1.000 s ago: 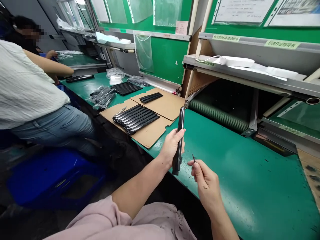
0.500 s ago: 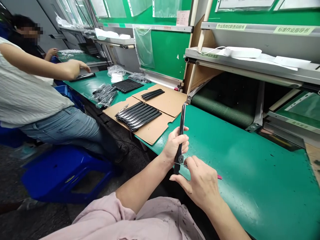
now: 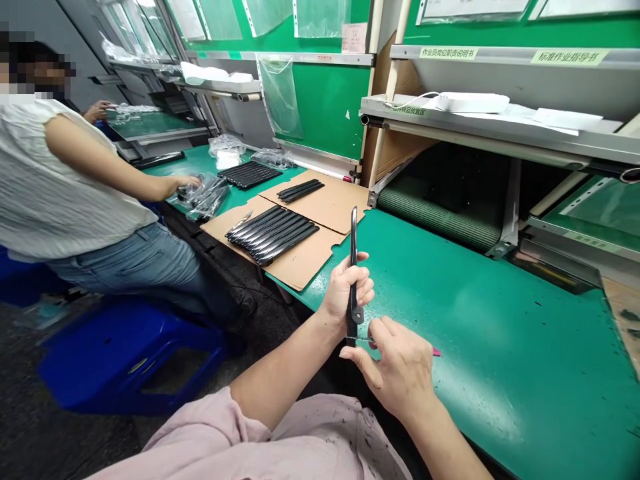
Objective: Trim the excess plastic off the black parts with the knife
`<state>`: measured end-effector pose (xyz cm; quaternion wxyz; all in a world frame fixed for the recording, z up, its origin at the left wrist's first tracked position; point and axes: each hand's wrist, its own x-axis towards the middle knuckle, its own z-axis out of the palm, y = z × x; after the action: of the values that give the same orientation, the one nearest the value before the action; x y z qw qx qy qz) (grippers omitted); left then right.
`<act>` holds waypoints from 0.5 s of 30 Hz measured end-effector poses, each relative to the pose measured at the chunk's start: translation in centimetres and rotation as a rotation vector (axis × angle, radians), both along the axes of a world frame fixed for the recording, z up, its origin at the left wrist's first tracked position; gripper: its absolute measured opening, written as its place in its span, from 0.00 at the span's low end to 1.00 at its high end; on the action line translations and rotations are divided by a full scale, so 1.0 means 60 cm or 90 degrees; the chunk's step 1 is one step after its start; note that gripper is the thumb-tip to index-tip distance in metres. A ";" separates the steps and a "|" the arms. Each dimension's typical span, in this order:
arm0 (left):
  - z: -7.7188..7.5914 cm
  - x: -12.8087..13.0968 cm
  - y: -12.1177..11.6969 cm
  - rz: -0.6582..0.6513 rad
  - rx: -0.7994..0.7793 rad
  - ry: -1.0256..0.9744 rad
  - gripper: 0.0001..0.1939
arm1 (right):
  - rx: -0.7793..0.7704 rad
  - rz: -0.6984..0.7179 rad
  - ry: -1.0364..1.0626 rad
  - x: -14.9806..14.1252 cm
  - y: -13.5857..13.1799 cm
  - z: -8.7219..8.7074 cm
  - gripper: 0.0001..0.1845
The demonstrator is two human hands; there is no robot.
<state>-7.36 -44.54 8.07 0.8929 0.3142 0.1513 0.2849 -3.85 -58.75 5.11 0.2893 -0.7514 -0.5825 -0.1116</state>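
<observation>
My left hand [image 3: 347, 290] is wrapped round a long, glossy black plastic strip [image 3: 354, 237], which stands nearly upright over the table's near edge. A small round tab with a hole sticks out from the strip's lower part. Below that tab, my right hand [image 3: 400, 363] is closed on a slim knife [image 3: 364, 339]. Its thin blade lies across the strip's lower end, and a pink end shows beyond the knuckles. My right thumb is close to the strip's bottom. Most of the knife's handle is hidden in the hand.
Black strips [image 3: 273, 235] lie in a row on cardboard [image 3: 310, 267], with a smaller bunch [image 3: 300, 191] behind. A co-worker's hand [image 3: 185, 181] touches bagged parts [image 3: 213, 197]. A conveyor belt [image 3: 440, 217] meets the green table [image 3: 475, 320]. A blue stool [image 3: 125, 353] stands left.
The strip has turned in my left hand, and the blade now lies lower, under the round tab. The co-worker's hand has come down to the bagged parts. The view has shifted slightly.
</observation>
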 end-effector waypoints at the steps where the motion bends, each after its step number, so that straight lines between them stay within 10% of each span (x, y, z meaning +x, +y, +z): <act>1: 0.000 0.000 0.000 0.003 -0.002 -0.001 0.16 | -0.002 0.002 0.008 0.000 0.000 0.000 0.31; 15: 0.010 -0.012 0.014 -0.016 -0.074 -0.009 0.13 | 0.050 0.048 -0.017 0.014 -0.001 -0.003 0.30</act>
<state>-8.09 -43.72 8.65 0.9142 0.2618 0.1570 0.2665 -3.02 -58.83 4.92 0.3149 -0.7156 -0.6090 -0.1334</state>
